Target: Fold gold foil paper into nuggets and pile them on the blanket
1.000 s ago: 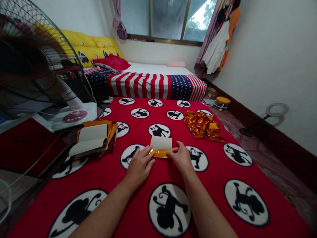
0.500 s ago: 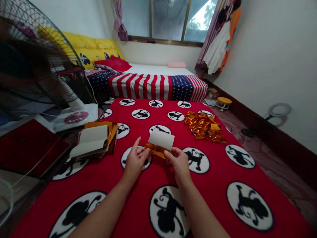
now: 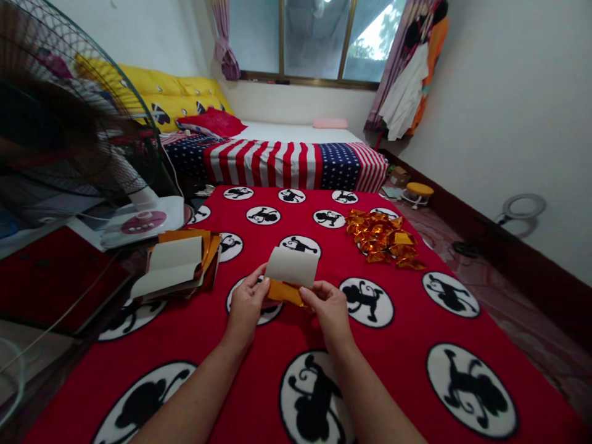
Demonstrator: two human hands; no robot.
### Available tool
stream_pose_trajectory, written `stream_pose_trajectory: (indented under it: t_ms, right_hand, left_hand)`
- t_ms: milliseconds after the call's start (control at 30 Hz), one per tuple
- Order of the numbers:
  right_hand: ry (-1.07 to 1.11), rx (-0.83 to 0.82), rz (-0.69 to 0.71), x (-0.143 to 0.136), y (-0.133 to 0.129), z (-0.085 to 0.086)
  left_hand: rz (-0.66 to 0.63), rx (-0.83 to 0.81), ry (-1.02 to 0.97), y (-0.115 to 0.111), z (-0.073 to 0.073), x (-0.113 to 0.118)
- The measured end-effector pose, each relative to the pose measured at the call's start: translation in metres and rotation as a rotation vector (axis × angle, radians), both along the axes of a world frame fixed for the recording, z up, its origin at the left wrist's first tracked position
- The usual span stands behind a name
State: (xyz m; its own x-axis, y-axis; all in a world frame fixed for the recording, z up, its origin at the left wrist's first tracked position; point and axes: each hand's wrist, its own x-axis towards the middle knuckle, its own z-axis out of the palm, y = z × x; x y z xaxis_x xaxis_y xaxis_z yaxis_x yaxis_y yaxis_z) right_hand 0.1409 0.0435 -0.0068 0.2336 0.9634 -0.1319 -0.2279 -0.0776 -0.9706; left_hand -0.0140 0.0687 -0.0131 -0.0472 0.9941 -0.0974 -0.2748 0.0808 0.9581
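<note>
Thumb and fingers pressed together, a person's left hand (image 3: 246,303) pinches the left end of a gold-faced sheet (image 3: 285,292), while the right hand (image 3: 329,307) pinches its right end in the same kind of grip. Held between the two hands over the middle of a red cloth (image 3: 398,382) printed with black monkeys in white circles, the sheet shows a folded gold band on its near side and a pale back that curves up on the far side.

At far left, a fan (image 3: 144,221) with a white base and a wire guard stands behind a dark red panel (image 3: 60,274). Just right of the panel lies a loose stack of gold and brown sheets (image 3: 210,250), a creased pale sheet (image 3: 173,262) on top. Beyond the cloth, a bed (image 3: 282,163) draped in stars and stripes sits under a window (image 3: 314,40). To the right of the hands, a heap of shiny gold folded pieces (image 3: 382,237) rests on the cloth, with a yellow-topped stool (image 3: 419,189) on the floor beyond.
</note>
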Motion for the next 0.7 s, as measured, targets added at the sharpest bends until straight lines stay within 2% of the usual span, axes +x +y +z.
stream_pose_trajectory:
  t_ms: [333,467,600,700]
  right_hand:
    - [0.052,0.034,-0.071,0.002,0.002,-0.002]
    - [0.088,0.037,-0.052,0.008,0.002,-0.002]
    - [0.12,0.054,-0.029,0.014,0.002,-0.002]
    - [0.138,0.064,-0.016,0.015,0.002,-0.001]
  left_hand:
    - [-0.087,0.037,0.019,-0.005,0.005,-0.001]
    - [-0.184,0.035,-0.013,-0.005,0.002,-0.007]
    - [-0.278,0.138,-0.04,-0.001,-0.003,-0.015]
    - [-0.322,0.243,0.049,0.001,-0.004,-0.018]
